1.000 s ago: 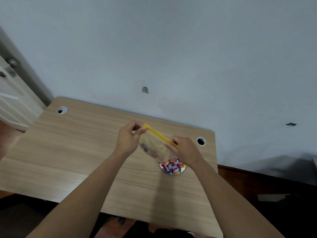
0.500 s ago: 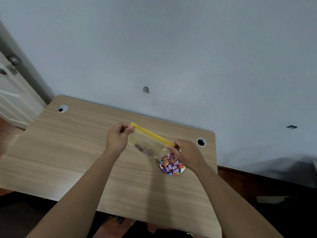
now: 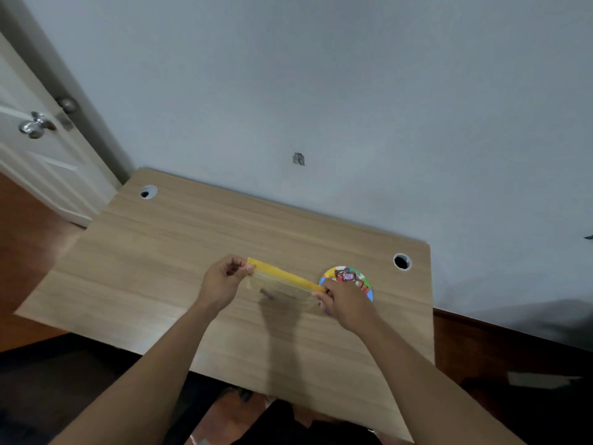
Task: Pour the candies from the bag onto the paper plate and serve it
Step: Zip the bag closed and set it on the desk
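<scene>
Pinched at both ends of its yellow zip strip, the clear bag (image 3: pixel 282 289) is stretched flat between a person's two hands just above the table (image 3: pixel 167 268), toward the far right part of the top. The left hand (image 3: pixel 223 284) grips the strip's left end between thumb and fingertips; the right hand (image 3: pixel 345 305) clamps the right end the same way, its knuckles covering the near edge of the paper plate (image 3: pixel 329 275). The bag appears all but empty, with only a dark fleck or two inside, though the film is too blurred to say whether a sweet remains. Just beyond the right hand, near the table's far right corner, the multicoloured plate holds a small heap of wrapped candies (image 3: pixel 349 277), a short way in from the cable hole (image 3: pixel 401 261) at that corner. A second cable hole (image 3: pixel 148 192) sits at the far left corner, and a door with a metal knob (image 3: pixel 35 125) stands to the left of the table against the pale wall. Pouring looks finished, and the step in hand seems to be disposing of the spent bag. Serving remains: the bag would have to be set down clear of the plate, then the plate lifted level by its rim, since the loose sweets could slide off the shallow paper.
</scene>
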Motion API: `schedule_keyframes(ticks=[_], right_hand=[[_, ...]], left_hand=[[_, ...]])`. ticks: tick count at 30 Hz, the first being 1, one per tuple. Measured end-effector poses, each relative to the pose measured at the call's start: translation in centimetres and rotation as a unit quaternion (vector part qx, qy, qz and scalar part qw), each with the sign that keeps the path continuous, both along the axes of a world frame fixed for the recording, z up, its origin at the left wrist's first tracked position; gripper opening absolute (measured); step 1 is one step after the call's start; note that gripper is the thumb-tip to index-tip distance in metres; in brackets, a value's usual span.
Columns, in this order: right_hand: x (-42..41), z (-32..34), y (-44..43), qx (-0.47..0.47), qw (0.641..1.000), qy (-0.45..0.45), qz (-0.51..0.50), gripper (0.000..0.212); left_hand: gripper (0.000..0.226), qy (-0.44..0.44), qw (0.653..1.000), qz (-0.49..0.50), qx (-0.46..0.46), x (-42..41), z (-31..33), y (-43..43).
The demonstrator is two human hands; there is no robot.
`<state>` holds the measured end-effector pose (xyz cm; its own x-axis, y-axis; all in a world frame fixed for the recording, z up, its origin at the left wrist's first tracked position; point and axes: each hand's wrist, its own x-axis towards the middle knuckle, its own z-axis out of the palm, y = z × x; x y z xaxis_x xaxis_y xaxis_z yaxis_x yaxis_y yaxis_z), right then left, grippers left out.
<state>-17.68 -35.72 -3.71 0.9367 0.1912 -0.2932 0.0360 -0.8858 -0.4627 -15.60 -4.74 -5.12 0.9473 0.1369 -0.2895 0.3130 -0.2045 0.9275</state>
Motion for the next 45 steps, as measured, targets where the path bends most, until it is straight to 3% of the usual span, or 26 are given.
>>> schedule_keyframes(ticks=[5,9,13,16,19,22,25,33,37,40,45], right_hand=[[-1.3,-2.9,1.4,0.083,0.996,0.011,-0.033,0.017],[-1.1,-3.5,1.9,0.113,0.992,0.019,-0.044,0.017],[-0.5,-3.5,1.6,0.167,0.983,0.038,-0.068,0.026],[-0.4,-3.2,0.7,0.198,0.975,0.052,-0.093,0.043],[-0.3,-4.0,-1.3,0.220,0.964,0.087,-0.123,0.041],[-0.5,-3.8,-3.5,0.212,0.958,0.103,-0.165,0.036],[-0.5,-4.9,-6.5,0.190,0.952,0.119,-0.206,0.034],[-0.4,-10.7,-14.3,0.191,0.917,0.167,-0.307,0.022],[0.2,-13.2,-16.8,0.200,0.904,0.184,-0.330,0.036],[1.0,-12.0,-16.7,0.199,0.895,0.200,-0.346,0.008],[2.0,-14.3,-17.2,0.199,0.882,0.241,-0.353,0.014]], left_hand=[[0.021,0.032,0.998,0.062,0.005,-1.7,-1.5,1.6],[0.024,0.054,0.993,0.095,-0.042,-1.7,-2.6,1.9],[0.005,0.060,0.982,0.144,-0.109,-1.1,-3.1,1.8],[0.031,0.056,0.986,0.129,-0.093,-0.7,-3.6,1.5],[0.056,0.061,0.989,0.119,-0.062,-0.4,-3.1,0.1],[0.036,0.057,0.989,0.133,-0.035,-0.1,-3.1,-2.0],[0.020,0.082,0.992,0.086,-0.038,0.3,-3.7,-4.4],[0.017,0.182,0.983,-0.032,-0.015,2.1,-5.7,-12.9],[0.017,0.228,0.970,-0.067,0.047,2.8,-8.7,-16.3],[0.031,0.238,0.961,-0.081,0.114,2.9,-11.0,-18.1],[0.062,0.244,0.968,-0.030,0.056,2.5,-19.9,-18.5]])
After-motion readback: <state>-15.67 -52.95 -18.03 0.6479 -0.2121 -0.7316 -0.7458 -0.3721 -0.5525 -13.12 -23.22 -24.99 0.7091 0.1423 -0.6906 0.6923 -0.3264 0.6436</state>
